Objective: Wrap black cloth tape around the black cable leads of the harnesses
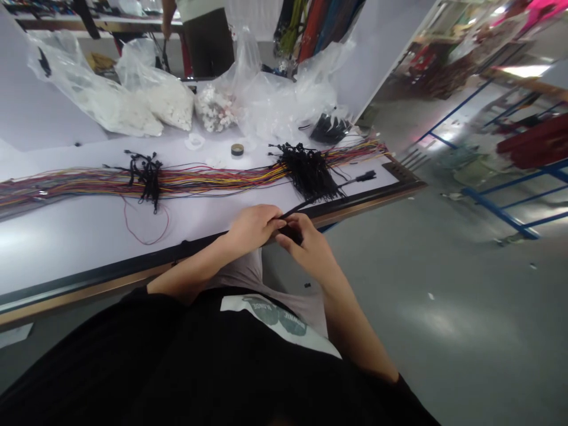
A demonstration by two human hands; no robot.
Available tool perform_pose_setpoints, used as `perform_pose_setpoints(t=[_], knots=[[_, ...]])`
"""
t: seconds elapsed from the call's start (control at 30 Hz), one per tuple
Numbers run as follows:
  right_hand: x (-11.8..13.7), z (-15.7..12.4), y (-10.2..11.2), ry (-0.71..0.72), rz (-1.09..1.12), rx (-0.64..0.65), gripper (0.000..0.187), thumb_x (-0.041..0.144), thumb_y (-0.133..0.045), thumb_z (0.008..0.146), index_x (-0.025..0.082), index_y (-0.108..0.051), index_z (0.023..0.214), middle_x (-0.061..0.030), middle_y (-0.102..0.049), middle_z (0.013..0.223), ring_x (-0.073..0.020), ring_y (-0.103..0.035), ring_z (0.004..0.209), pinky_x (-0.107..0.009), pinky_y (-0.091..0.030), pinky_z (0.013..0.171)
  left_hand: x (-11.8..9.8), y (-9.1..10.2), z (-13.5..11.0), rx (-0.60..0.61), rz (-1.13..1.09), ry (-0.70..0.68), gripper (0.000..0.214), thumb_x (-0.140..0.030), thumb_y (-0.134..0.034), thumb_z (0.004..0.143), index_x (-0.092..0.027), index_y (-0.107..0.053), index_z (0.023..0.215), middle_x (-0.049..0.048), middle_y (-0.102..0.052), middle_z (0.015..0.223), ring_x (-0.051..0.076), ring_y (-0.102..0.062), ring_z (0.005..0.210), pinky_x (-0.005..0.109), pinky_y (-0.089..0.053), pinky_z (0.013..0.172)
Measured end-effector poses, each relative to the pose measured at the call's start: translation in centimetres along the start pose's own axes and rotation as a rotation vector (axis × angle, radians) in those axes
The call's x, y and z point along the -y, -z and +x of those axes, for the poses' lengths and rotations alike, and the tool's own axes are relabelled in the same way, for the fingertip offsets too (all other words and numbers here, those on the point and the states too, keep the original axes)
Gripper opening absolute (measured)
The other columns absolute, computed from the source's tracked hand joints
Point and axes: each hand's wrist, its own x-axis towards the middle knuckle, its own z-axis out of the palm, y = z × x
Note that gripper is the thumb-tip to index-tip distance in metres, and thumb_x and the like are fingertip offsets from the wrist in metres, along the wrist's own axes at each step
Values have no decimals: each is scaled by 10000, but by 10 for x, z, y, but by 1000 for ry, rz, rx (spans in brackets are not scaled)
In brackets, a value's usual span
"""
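Note:
Both my hands meet at the near edge of the white table (66,236). My left hand (252,228) is closed, pinching a black cable (328,192) that runs up and right to a black plug end (366,176). My right hand (310,245) is closed around a small black part (293,234) at the cable's near end. Just beyond my hands lies a long bundle of coloured wires (199,177) with a thick tuft of black connectors (310,168) on it and a smaller black tuft (148,174) to the left.
Clear plastic bags of white parts (133,100) and of small pale parts (217,109) stand at the table's back. A small tape roll (237,149) lies there. Another person (199,29) stands behind the table. Grey floor and blue racks (501,207) are to the right.

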Motion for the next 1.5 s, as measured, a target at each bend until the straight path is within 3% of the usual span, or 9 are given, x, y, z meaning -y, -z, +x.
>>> perform_pose_setpoints(t=[0.13,0.33,0.6,0.77,0.93,1.23,1.3,1.37,1.5], knots=[[12,-1,2,52,-356,23,285,367,-493,809,226,-595,1035,-56,-716,894,-222,-623,763,-351,-378,737,-2,0,0,37,1,87,190,-226,-457,830,-175,-494,651,-6,-552,615,132,-503,598,246,-333,573],[16,1,3,210,-719,-17,305,311,-425,863,179,-639,1034,-80,-736,819,-212,-626,743,-393,-255,833,-6,2,-6,147,-393,287,230,-210,-448,832,-181,-428,605,-74,-438,380,82,-443,400,193,-330,477],[4,3,1,375,-800,-13,303,284,-419,876,154,-657,1013,-72,-729,764,-186,-595,697,-366,-218,830,-5,0,-13,241,-748,452,150,-97,-522,787,-139,-505,644,-56,-516,403,61,-494,396,167,-355,463],[3,1,-2,402,-766,72,295,246,-425,871,189,-635,1069,-51,-735,862,-185,-595,757,-380,-201,845,4,0,-13,339,-499,432,233,-188,-550,788,-148,-484,568,-54,-491,365,73,-484,364,177,-354,437],[1,0,-5,350,-757,191,291,265,-423,861,180,-629,1047,-61,-735,880,-205,-605,804,-390,-199,841,15,-4,-17,452,-357,251,210,-200,-498,783,-162,-480,578,-49,-537,399,83,-527,393,171,-365,436],[3,12,-20,376,-748,206,268,228,-444,802,143,-660,938,-83,-732,823,-219,-603,794,-409,-202,828,7,-5,-14,380,-518,467,169,-78,-466,713,-155,-458,562,-79,-442,351,57,-434,298,155,-304,360],[-4,26,-11,336,-774,202,271,218,-436,803,134,-674,903,-108,-730,825,-241,-609,815,-422,-223,828,1,-1,-16,416,-554,494,186,-74,-467,709,-155,-446,542,-85,-424,352,47,-398,277,156,-271,340],[-15,41,7,134,-863,178,268,151,-427,769,112,-693,783,-143,-721,765,-268,-619,790,-436,-265,805,-4,5,-20,525,-579,472,189,-85,-486,702,-151,-450,529,-82,-435,366,45,-400,278,160,-262,338],[-31,51,44,-77,-623,26,328,235,-445,779,192,-691,992,-84,-731,930,-261,-630,889,-426,-355,859,-3,17,-21,508,-561,397,156,-173,-515,744,-143,-506,591,-57,-517,438,64,-507,388,166,-365,443]])
